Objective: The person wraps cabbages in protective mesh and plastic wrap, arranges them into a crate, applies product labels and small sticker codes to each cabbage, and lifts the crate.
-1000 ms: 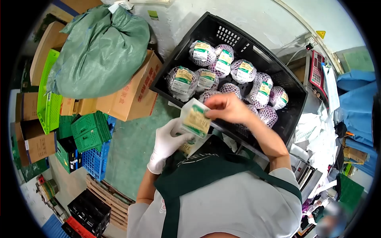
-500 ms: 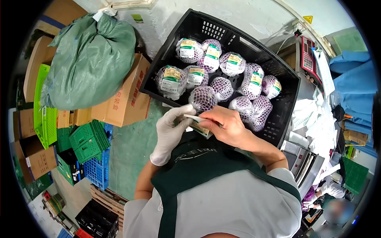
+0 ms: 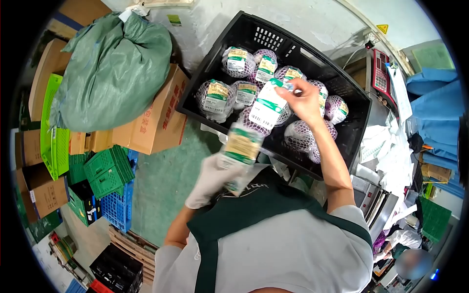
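Labels (image 3: 240, 146) sit in the closed grip of the gloved left hand (image 3: 207, 183). Farther out, the bare right hand (image 3: 304, 100) pinches one loose label (image 3: 267, 106). Around and beyond it, a black crate (image 3: 317, 71) holds netted bundles (image 3: 215, 100). Most past the right hand and to either side look labelled; nearer, at least one bundle (image 3: 298, 135) shows none, so a few seem left.

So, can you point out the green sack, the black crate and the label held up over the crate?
Green sack (image 3: 111, 75): head view, middle of its bulging side.
Black crate (image 3: 245, 32): head view, inner face of its far wall.
Held label (image 3: 264, 116): head view, lower white part.
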